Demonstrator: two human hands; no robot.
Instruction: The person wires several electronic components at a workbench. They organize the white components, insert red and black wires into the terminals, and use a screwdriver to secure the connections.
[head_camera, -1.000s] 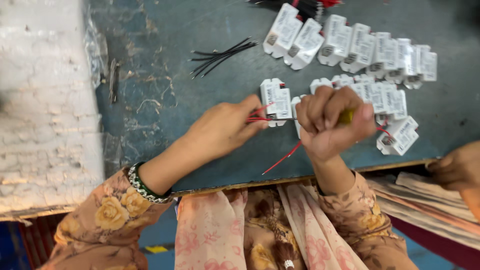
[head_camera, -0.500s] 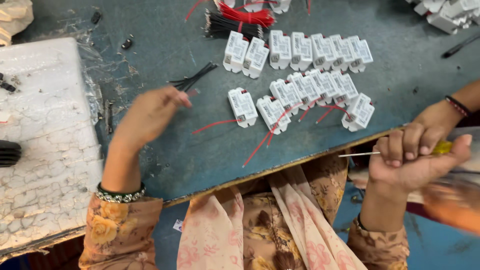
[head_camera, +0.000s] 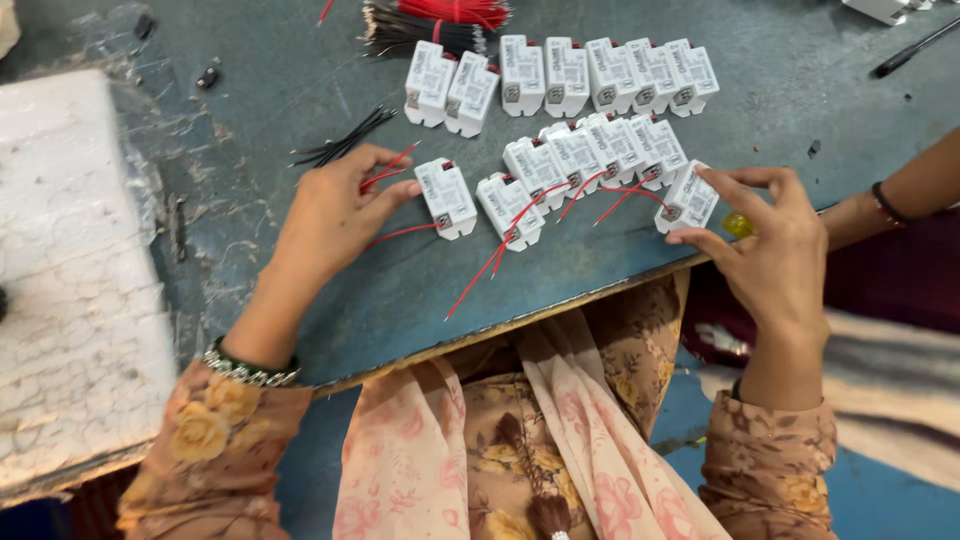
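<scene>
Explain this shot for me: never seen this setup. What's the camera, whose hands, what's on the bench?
One camera, worn on the person's head, looks down at their bare hands over a blue-grey worktable. The left hand pinches a red wire beside a small white plastic module. The right hand touches the end module of a row; something small and yellow sits under it. More white modules lie behind, plus loose black wires. The arm at right belongs to someone else.
</scene>
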